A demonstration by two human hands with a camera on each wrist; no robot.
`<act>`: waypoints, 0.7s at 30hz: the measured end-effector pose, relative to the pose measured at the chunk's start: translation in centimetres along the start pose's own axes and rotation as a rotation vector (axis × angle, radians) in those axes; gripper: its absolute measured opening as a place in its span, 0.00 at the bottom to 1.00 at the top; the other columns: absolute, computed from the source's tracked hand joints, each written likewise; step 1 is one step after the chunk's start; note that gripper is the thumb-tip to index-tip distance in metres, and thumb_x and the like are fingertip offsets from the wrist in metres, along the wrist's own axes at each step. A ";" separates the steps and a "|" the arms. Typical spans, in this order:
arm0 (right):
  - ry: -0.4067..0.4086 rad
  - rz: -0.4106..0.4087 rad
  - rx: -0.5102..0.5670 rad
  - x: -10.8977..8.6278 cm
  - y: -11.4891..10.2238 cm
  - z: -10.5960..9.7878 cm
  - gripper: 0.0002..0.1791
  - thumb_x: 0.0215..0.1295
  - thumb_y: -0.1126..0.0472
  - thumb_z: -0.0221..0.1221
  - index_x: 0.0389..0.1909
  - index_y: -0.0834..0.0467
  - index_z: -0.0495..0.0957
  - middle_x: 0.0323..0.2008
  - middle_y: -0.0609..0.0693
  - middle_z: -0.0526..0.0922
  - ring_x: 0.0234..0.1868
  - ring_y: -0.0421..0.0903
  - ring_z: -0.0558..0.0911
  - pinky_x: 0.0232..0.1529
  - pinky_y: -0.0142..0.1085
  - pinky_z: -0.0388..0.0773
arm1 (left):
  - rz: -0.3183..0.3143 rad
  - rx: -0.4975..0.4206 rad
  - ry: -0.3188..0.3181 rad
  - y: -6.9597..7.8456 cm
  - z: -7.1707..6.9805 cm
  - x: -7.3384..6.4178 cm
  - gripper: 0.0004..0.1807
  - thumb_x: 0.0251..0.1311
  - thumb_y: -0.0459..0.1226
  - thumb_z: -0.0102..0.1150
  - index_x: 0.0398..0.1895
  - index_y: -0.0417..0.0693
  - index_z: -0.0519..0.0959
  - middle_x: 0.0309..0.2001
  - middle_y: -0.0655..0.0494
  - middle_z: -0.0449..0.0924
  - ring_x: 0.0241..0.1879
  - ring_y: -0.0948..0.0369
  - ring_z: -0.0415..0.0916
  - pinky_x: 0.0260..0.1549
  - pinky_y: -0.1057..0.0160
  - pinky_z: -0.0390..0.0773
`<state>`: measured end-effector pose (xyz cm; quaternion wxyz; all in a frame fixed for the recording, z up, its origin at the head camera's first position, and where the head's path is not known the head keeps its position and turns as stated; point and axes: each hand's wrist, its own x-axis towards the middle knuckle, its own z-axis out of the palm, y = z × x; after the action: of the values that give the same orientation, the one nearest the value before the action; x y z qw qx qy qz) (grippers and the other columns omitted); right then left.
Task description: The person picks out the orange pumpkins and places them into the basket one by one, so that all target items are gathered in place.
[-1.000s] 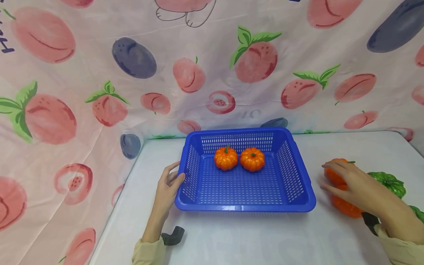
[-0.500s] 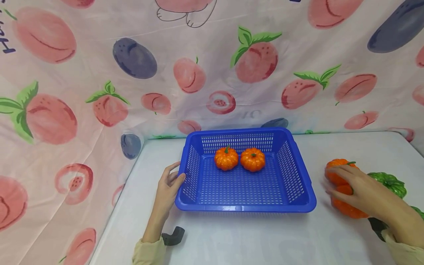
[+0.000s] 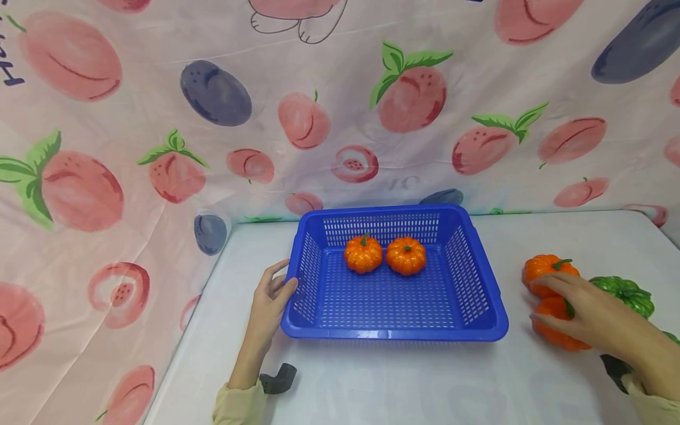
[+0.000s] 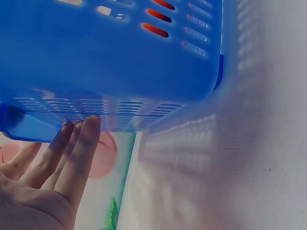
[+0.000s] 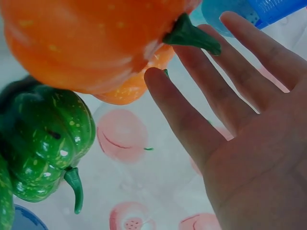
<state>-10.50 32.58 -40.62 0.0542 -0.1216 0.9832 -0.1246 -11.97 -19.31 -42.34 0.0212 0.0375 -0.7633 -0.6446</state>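
A blue mesh basket (image 3: 393,334) stands on the table with two small orange pumpkins, one (image 3: 363,255) at left and another (image 3: 406,256) beside it. My left hand (image 3: 268,304) holds the basket's left rim, thumb over it; in the left wrist view its fingers (image 4: 79,160) reach the outer wall beneath. To the right of the basket, my right hand (image 3: 589,313) hovers at two more orange pumpkins, a rear one (image 3: 547,271) and a front one (image 3: 558,336), partly hidden by the hand. In the right wrist view its fingers (image 5: 211,88) are spread and grip nothing.
A green pumpkin (image 3: 624,295) lies beyond my right hand, and another green one (image 5: 5,196) shows at the right wrist view's edge. A fruit-print cloth (image 3: 329,77) hangs behind the white table (image 3: 372,389). Near my left wrist is a black curved piece (image 3: 278,378).
My right hand has drawn back slightly to the right, uncovering more of the two orange pumpkins outside the basket. The left hand and the basket stay put.
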 end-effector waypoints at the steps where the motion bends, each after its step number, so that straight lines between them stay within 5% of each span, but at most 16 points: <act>1: -0.001 -0.002 0.000 0.0 0.1 0.1 0.37 0.52 0.43 0.73 0.55 0.65 0.77 0.54 0.72 0.75 0.54 0.70 0.73 0.52 0.70 0.69 | 0.001 0.000 0.000 0.0 0.0 0.0 0.27 0.70 0.43 0.57 0.70 0.55 0.65 0.58 0.40 0.78 0.54 0.48 0.80 0.45 0.67 0.81; 21: -0.090 0.057 -0.010 -0.2 1.1 0.7 0.38 0.45 0.44 0.76 0.52 0.65 0.78 0.51 0.74 0.75 0.50 0.71 0.72 0.49 0.70 0.71 | 0.006 0.003 0.008 -0.1 0.0 0.0 0.27 0.70 0.44 0.57 0.70 0.55 0.66 0.57 0.41 0.79 0.53 0.49 0.81 0.45 0.67 0.81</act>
<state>-10.50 33.52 -41.54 0.1014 -0.0994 0.9835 -0.1124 -11.96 -19.34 -42.48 0.0260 0.0378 -0.7643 -0.6432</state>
